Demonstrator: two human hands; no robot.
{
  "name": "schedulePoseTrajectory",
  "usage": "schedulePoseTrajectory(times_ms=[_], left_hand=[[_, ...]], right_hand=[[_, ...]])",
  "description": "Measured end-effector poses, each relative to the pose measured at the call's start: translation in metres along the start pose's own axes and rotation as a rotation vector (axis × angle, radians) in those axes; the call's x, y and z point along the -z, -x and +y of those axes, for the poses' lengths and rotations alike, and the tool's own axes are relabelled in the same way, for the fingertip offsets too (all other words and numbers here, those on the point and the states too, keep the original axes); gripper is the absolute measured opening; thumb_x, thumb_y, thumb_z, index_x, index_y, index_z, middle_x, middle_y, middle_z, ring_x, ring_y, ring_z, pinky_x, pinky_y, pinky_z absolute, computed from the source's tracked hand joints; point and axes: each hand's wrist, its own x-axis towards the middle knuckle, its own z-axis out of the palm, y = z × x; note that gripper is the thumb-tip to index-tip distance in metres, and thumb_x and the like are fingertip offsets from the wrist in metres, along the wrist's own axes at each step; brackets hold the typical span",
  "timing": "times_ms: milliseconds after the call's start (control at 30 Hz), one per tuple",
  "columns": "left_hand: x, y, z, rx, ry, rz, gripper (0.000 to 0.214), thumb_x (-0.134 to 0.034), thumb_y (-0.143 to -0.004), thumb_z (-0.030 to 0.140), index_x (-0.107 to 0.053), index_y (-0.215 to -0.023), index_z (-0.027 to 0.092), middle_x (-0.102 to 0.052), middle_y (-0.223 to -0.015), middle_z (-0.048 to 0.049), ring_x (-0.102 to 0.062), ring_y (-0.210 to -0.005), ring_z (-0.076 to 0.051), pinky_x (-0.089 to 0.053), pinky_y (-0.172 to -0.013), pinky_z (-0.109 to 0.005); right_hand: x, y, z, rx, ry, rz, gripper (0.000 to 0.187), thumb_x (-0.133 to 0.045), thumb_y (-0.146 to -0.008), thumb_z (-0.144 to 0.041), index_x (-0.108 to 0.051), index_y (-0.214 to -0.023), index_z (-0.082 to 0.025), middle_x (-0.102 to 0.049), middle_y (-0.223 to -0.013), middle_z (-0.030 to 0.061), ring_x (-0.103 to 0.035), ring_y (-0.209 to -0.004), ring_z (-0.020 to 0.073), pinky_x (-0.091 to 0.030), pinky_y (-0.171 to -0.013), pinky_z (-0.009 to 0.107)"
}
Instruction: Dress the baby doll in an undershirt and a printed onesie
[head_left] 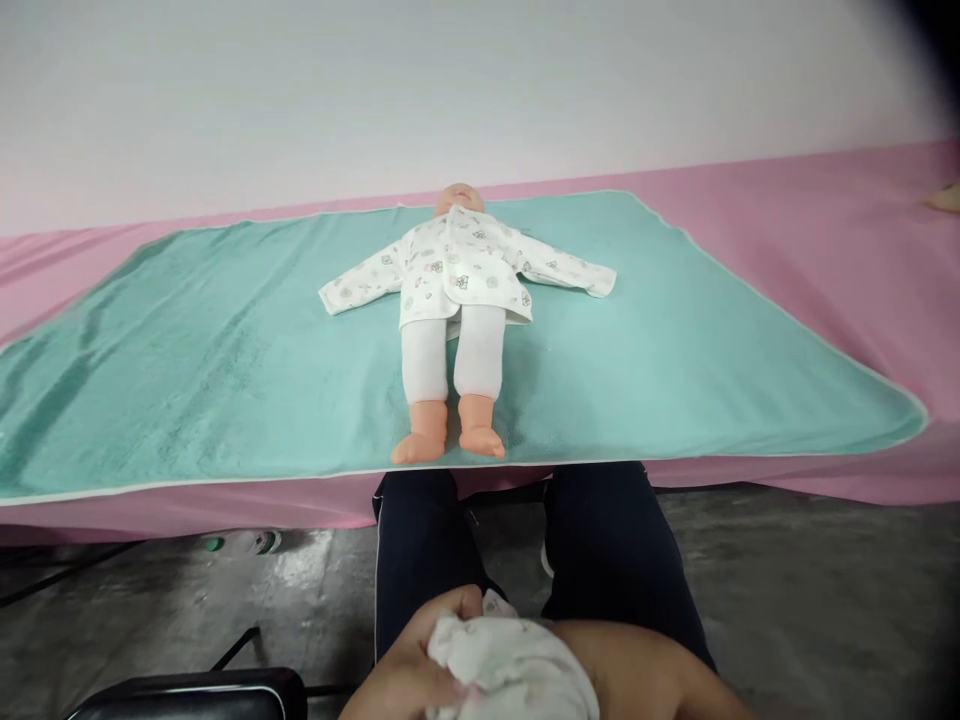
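The left hand (409,672) is clutching a bunched white cloth (517,672) low over the lap. The right hand (637,675) is lying against it, and I cannot tell its grip. Ahead, a doll (454,320) is lying on a green mat (225,380) over a pink sheet (810,230), with a white wall (375,90) behind and grey floor (787,590) below.

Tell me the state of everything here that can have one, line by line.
doll: on its back, dressed, arms spread, feet bare
green mat: spread flat under the doll
pink cover: spread beneath the mat
white cloth: bunched between both hands
left hand: closed on the white cloth
right hand: against the cloth, fingers hidden
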Motion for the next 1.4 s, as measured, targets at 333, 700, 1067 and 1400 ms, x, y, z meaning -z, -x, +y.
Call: schedulePoseTrajectory(times_ms=[333,700,1067,1400], left_hand=[[-0.052,-0.011,0.014,-0.243,-0.789,0.164,0.049,-0.077,-0.052,0.019,-0.054,-0.095,0.02,-0.055,-0.101,-0.0046,-0.053,-0.09,-0.02,-0.042,-0.075,-0.028],[-0.076,0.016,0.102,-0.466,-1.01,0.766,0.017,-0.065,-0.064,0.025,-0.052,-0.074,0.021,-0.051,-0.063,0.0041,-0.046,-0.057,-0.012,-0.035,-0.051,-0.021],[-0.075,-0.024,0.142,-0.56,-1.279,0.49,0.028,-0.046,-0.087,0.037,-0.054,-0.11,0.024,-0.064,-0.078,-0.0034,-0.057,-0.062,-0.02,-0.034,-0.053,-0.026],[-0.09,-0.024,0.171,-0.649,-0.792,0.252,0.041,-0.06,-0.078,0.032,-0.052,-0.117,0.021,-0.064,-0.104,-0.0039,-0.061,-0.091,-0.021,-0.049,-0.071,-0.029]], right_hand=[[-0.01,-0.001,-0.018,-0.032,0.005,0.444,0.03,-0.079,-0.059,-0.034,-0.063,-0.079,-0.019,-0.058,-0.079,-0.0006,-0.052,-0.079,0.015,-0.041,-0.069,0.024],[0.007,-0.014,-0.068,0.226,0.122,0.59,0.02,-0.063,-0.071,-0.02,-0.058,-0.091,-0.022,-0.059,-0.082,-0.0012,-0.053,-0.073,0.0136,-0.041,-0.063,0.023],[0.043,-0.061,-0.093,0.329,0.346,0.827,0.026,-0.046,-0.087,-0.04,-0.058,-0.102,-0.022,-0.065,-0.096,0.0032,-0.059,-0.089,0.0208,-0.045,-0.075,0.033],[0.09,-0.061,-0.118,0.521,0.065,0.541,0.04,-0.058,-0.082,-0.04,-0.052,-0.119,-0.025,-0.062,-0.111,0.0036,-0.06,-0.099,0.0202,-0.049,-0.082,0.033]])
